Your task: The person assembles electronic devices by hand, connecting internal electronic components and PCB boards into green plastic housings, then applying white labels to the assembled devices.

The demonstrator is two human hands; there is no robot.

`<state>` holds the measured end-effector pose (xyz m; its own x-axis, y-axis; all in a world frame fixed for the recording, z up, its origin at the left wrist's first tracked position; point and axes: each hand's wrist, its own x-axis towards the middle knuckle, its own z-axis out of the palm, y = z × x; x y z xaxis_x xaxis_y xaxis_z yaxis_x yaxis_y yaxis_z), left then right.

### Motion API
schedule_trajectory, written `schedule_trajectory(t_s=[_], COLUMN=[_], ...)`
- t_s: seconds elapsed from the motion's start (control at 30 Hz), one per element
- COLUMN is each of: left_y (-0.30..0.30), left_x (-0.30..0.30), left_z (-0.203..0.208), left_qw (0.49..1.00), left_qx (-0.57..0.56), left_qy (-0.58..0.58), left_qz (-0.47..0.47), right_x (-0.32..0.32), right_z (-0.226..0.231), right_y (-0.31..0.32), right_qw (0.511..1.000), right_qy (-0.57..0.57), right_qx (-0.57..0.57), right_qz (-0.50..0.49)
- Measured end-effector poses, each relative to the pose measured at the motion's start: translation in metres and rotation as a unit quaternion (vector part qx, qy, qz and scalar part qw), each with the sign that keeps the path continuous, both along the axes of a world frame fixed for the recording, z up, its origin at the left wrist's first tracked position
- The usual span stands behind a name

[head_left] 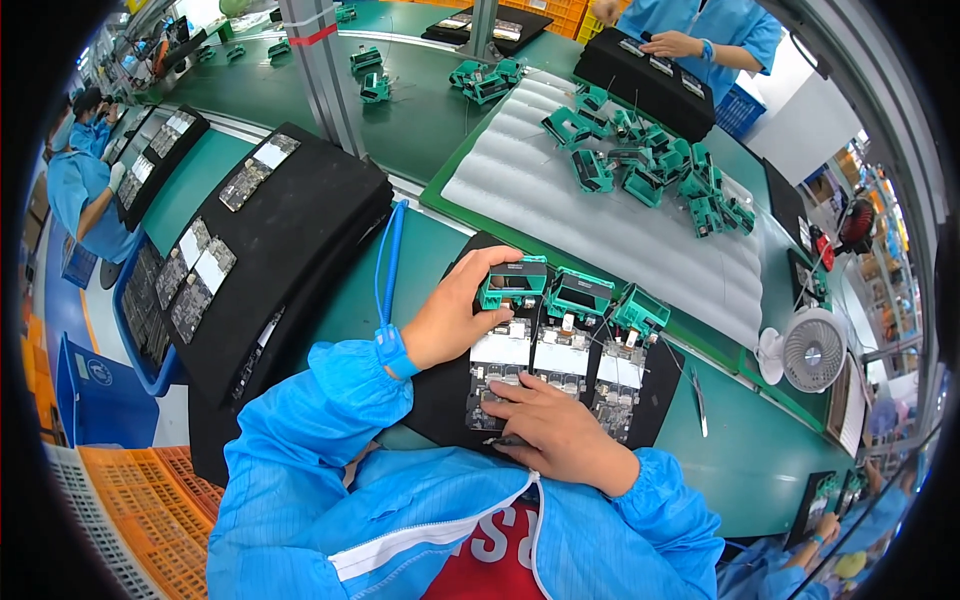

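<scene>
In front of me, three circuit boards with white labels lie side by side on a black foam mat [425, 405]. A green plastic frame with a dark panel sits at the far end of each. My left hand [462, 312] grips the leftmost green frame [516, 284] between thumb and fingers, at the top of the left circuit board [500, 349]. Over the lower part of the boards lies my right hand [565, 432], fingers stretched out and touching the left and middle circuit board [562, 354]. The right circuit board [619, 370] and its green frame [641, 311] stay untouched.
Tweezers [699, 405] lie right of the mat. Beyond it, a pile of green frames [650, 160] rests on white foam sheeting [520, 150]. Black foam [290, 210] with more boards stands left. A white fan [812, 350] is at right. Co-workers sit around.
</scene>
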<state>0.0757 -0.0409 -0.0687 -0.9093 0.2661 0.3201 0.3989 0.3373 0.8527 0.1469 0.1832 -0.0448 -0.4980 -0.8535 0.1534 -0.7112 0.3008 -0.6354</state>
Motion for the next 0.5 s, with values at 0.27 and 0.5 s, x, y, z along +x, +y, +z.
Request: schedule_trajectory(t_s=[0.27, 0.5], left_y=[-0.0018, 0.0002], left_x=[-0.0002, 0.003], left_z=[-0.0039, 0.0034], left_qw=[0.999, 0.998], left_qx=[0.03, 0.005], left_qy=[-0.038, -0.059], left_qz=[0.012, 0.007], right_x=[-0.0019, -0.0014], right_z=[-0.0003, -0.0016], right_y=[0.0002, 0.0001], right_qw=[1.0, 1.0], right_qy=[-0.001, -0.001], right_qx=[-0.002, 0.002], right_qz=[0.006, 0.003])
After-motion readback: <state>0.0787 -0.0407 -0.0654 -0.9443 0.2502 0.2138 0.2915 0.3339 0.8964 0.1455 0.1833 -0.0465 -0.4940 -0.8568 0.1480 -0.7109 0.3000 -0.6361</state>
